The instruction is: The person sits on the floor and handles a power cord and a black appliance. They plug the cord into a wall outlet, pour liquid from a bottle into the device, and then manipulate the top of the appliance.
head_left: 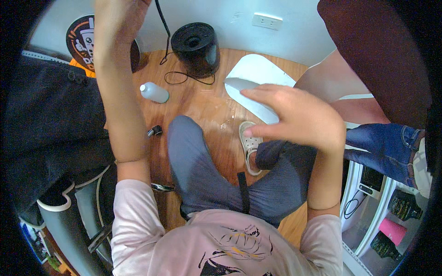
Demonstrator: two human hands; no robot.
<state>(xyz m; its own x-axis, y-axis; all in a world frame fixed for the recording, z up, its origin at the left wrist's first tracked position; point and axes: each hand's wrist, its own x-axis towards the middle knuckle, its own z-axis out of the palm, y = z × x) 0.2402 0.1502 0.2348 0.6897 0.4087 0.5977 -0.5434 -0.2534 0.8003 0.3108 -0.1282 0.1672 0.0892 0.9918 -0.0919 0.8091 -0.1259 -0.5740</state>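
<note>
My right hand [294,112] is raised over the floor with its thumb and fingers apart, and nothing shows between them. Below and beyond its fingertips lies a white panel with rounded corners [255,66]; the hand overlaps it in view, and I cannot tell whether they touch. My left arm reaches up to the far wall. Of my left hand [122,20] only the back and wrist show, its fingers beyond the upper edge. Just right of it hangs a black cable [162,20]. On the wooden floor [202,101] a small white bottle [155,92] lies tilted.
A black cylindrical object [195,48] stands by the wall, under a white socket [267,21]. Dark cloth [50,119] and a grey chair-like thing [73,221] fill the left. Blue jeans [382,147] and a white shelf unit [363,221] are at the right, below a dark maroon shape [382,50].
</note>
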